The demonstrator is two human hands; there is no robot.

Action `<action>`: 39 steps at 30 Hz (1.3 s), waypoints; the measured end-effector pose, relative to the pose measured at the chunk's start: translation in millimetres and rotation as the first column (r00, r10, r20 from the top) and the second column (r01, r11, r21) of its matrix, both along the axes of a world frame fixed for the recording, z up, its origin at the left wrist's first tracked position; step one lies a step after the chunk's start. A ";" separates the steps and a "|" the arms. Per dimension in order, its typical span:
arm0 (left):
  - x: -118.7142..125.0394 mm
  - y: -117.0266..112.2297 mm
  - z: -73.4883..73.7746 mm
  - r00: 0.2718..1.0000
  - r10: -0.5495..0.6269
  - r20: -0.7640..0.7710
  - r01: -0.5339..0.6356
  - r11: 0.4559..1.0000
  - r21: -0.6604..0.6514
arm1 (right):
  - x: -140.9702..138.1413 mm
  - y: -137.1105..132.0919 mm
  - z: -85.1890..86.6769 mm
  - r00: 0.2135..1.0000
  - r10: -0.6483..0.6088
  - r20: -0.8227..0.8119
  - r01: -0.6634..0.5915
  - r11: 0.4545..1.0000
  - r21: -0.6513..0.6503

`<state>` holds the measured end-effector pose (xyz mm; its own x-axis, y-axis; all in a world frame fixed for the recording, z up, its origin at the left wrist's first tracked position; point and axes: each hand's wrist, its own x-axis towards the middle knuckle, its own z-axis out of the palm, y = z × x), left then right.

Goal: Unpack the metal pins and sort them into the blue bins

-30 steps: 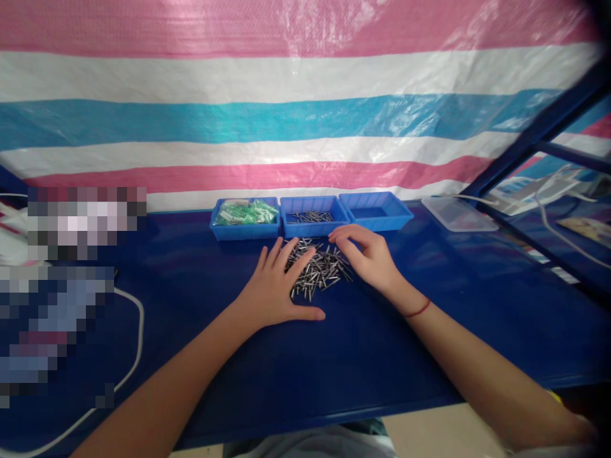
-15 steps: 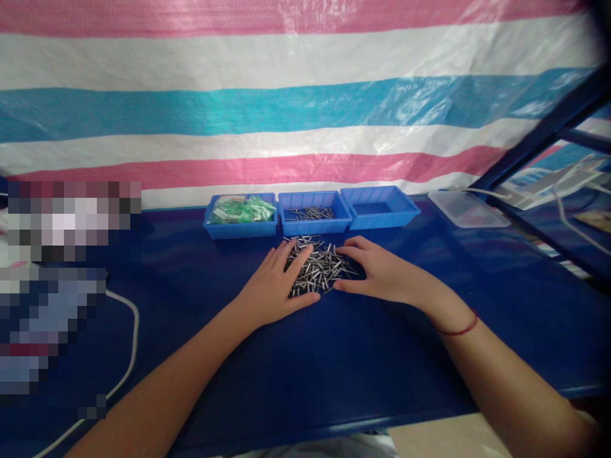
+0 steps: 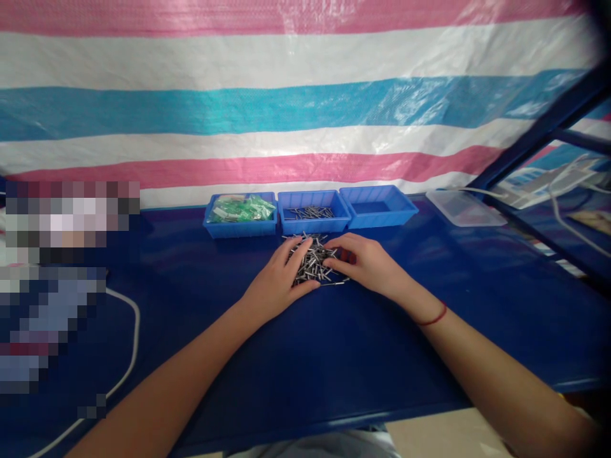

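A heap of silvery pop rivets (image 3: 312, 262) lies on the dark blue table, just in front of the bins. My left hand (image 3: 274, 280) cups its left side, fingers spread and the thumb stretched along the near edge by a stray rivet. At the right side, my right hand (image 3: 365, 261) touches the heap with curved fingers; a gap shows between thumb and forefinger, and nothing is visibly held. The middle blue bin (image 3: 315, 226) contains some more rivets. Green plastic packets (image 3: 243, 208) fill the left blue bin (image 3: 241, 230).
A third blue bin (image 3: 382, 218), with nothing seen in it, stands at the right of the row. Farther right lies a translucent plastic lid (image 3: 465, 208). A white cable (image 3: 136, 331) curves along the left of the table (image 3: 305, 375). Striped sheeting (image 3: 238, 114) hangs behind.
My right hand has moved left into the heap, its thumb and fingers drawing closer together. The heap has become narrower. My left hand has stayed nearly in place.
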<state>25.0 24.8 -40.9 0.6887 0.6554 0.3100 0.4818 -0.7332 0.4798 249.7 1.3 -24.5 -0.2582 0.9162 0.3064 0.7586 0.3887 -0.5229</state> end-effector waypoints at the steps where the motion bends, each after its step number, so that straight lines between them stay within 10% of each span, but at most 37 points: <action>1: -0.2 -0.2 -0.1 1.000 0.005 0.000 -0.005 1.000 -0.001 | -0.3 0.0 0.5 1.000 -0.007 -0.013 0.007 1.000 0.014; 20: -2.1 -4.0 3.3 0.999 0.045 0.022 -0.047 0.996 0.076 | -2.6 -6.8 11.9 0.993 -0.029 -0.117 0.054 0.975 0.218; 39: 5.0 -20.6 17.4 0.939 0.021 0.344 -0.048 0.996 0.070 | -42.7 -30.2 14.2 0.742 -0.023 -0.671 -0.054 0.994 -0.095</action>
